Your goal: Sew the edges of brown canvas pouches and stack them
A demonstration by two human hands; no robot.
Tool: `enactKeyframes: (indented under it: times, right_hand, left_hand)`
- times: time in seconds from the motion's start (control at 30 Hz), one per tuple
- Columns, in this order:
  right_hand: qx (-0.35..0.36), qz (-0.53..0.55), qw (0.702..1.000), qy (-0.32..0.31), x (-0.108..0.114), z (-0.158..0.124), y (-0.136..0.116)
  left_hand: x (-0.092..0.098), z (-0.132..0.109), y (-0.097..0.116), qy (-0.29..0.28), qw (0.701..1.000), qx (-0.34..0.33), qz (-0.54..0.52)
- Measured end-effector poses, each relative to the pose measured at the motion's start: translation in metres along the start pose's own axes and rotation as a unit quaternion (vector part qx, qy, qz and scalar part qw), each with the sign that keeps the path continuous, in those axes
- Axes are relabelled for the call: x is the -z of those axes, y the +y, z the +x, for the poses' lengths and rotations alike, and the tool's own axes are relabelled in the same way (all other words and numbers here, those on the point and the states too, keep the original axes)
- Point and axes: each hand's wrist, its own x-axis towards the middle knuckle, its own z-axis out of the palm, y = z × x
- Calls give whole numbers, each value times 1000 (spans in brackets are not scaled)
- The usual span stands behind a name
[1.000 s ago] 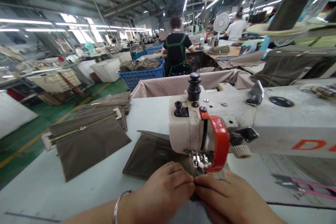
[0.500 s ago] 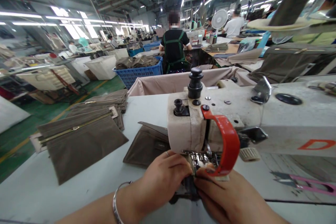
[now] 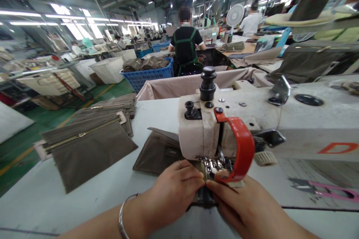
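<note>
My left hand (image 3: 172, 190) and my right hand (image 3: 246, 209) meet fingertip to fingertip just in front of the presser foot (image 3: 214, 165) of a cream sewing machine (image 3: 252, 127) with a red guard (image 3: 243, 145). Both pinch the near edge of an olive-brown fabric piece (image 3: 157, 153) that runs under the machine head. My left wrist carries a silver bangle, and a ring shows on one finger. The needle area is partly hidden behind the guard and my fingers.
A stack of olive zippered fabric pieces (image 3: 89, 138) lies on the table (image 3: 42, 201) at left. Pink-handled snips (image 3: 325, 190) lie at right. Behind stand a cloth-lined bin (image 3: 179, 84), a blue basket (image 3: 148, 73) of fabric, and people working at other tables.
Both hands have pushed forward from the table edge to right under the machine head, moving the fabric edge toward the presser foot. The view has shifted slightly.
</note>
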Motion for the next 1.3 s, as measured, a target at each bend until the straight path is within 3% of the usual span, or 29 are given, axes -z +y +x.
enactKeyframes:
  times: [0.17,0.5,1.0,1.2,1.3]
  right_hand:
    - [-22,-5,999,-30,-3,0,2]
    - [-55,-59,996,-45,-9,4,4]
    - [-70,-74,994,-50,-11,4,1]
    - [-76,-17,997,-28,-3,6,4]
    - [-78,17,997,-6,2,7,6]
  left_hand:
    - [-2,2,-9,14,1000,-10,16]
    - [-9,9,-26,-41,998,52,22]
    - [-21,7,-38,-16,995,79,66]
    - [-1,11,-27,-6,995,82,59]
    - [13,13,-37,21,995,90,47]
